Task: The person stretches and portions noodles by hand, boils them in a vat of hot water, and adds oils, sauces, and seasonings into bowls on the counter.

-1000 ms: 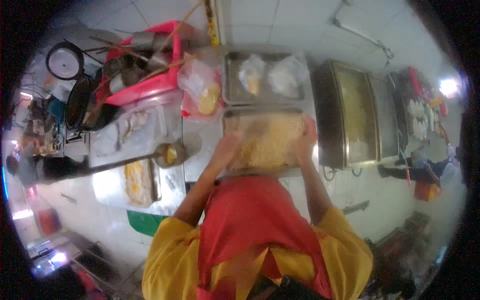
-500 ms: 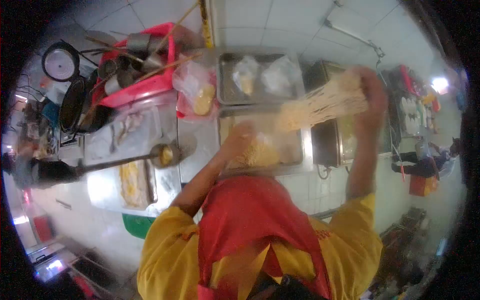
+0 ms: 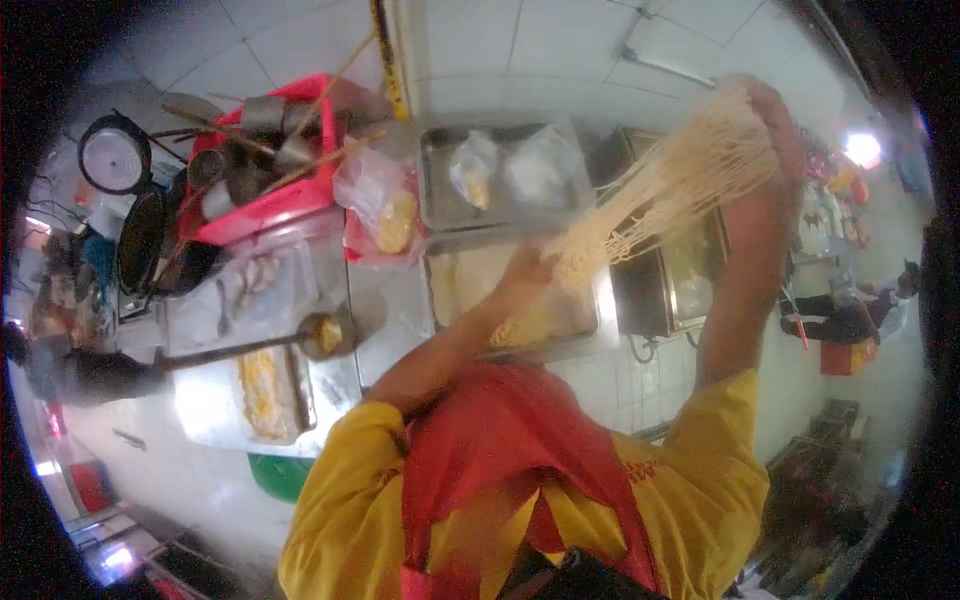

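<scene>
A long bundle of pale yellow noodles (image 3: 670, 180) stretches diagonally between my hands. My right hand (image 3: 775, 125), raised at the upper right, is closed round the top of the bundle, its fingers partly hidden by the strands. At the lower end, my left hand (image 3: 528, 278) has its fingers closed on the noodles, slightly blurred. Below it lies a shallow metal tray (image 3: 436, 262) with pale flour-like powder in it. Some more noodles (image 3: 510, 330) sit near the tray's front edge, partly behind my left forearm.
Behind stands another metal tray (image 3: 428, 175) holding plastic bags. A pink basin (image 3: 270, 215) with metal cups and sticks is at the upper left. A ladle (image 3: 325, 335) reaches in from the left beside a dark sleeve (image 3: 95, 375). A metal fryer-like unit (image 3: 645, 290) stands right.
My right hand has risen up and right, drawing the noodles along. My left hand has moved right from the tray's noodle pile to the bundle's lower end.
</scene>
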`<action>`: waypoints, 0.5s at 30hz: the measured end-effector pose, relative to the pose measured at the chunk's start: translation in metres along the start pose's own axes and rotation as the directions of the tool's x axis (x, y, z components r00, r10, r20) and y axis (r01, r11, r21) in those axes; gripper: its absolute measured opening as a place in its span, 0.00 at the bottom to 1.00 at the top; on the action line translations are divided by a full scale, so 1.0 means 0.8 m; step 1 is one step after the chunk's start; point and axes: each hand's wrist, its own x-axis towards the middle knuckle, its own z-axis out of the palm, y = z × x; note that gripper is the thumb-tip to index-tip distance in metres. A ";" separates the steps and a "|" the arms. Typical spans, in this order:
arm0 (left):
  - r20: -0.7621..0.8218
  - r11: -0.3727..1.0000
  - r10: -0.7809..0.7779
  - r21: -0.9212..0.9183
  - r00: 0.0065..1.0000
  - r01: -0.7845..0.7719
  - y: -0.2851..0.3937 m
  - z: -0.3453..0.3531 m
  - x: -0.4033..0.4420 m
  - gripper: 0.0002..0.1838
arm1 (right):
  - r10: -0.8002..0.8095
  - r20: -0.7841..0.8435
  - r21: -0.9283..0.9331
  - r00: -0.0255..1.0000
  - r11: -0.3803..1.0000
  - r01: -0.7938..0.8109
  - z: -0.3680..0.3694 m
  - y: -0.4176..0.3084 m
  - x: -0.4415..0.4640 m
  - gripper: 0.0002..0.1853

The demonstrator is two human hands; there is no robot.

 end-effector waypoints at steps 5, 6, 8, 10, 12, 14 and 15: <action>0.225 0.911 -0.313 0.345 0.923 0.225 0.030 -0.030 -0.018 0.19 | -0.089 0.060 0.167 0.994 0.983 0.077 -0.002 -0.025 0.017 0.14; 0.298 0.928 -0.090 0.371 0.950 -0.028 0.009 -0.033 -0.026 0.20 | -0.125 0.052 0.183 0.991 0.977 0.114 -0.002 -0.028 0.021 0.14; 0.375 0.886 0.127 0.373 0.918 -0.275 -0.037 -0.038 -0.041 0.21 | -0.210 0.032 0.221 0.977 0.955 0.198 0.000 -0.034 0.030 0.16; 0.558 0.732 -0.183 0.627 0.810 -0.266 -0.058 -0.044 -0.045 0.21 | -0.299 0.015 0.258 0.954 0.923 0.286 0.000 -0.041 0.036 0.17; 0.551 0.731 -0.193 0.633 0.812 -0.255 -0.049 -0.044 -0.048 0.20 | -0.376 -0.017 0.287 0.926 0.886 0.365 0.000 -0.045 0.040 0.18; 0.545 0.734 -0.208 0.636 0.812 -0.239 -0.054 -0.037 -0.047 0.19 | -0.430 -0.045 0.301 0.902 0.855 0.422 -0.001 -0.042 0.041 0.19; 0.482 0.972 -0.229 0.163 0.846 0.170 -0.062 -0.026 -0.043 0.19 | -0.456 -0.057 0.308 0.888 0.838 0.450 -0.001 -0.040 0.039 0.20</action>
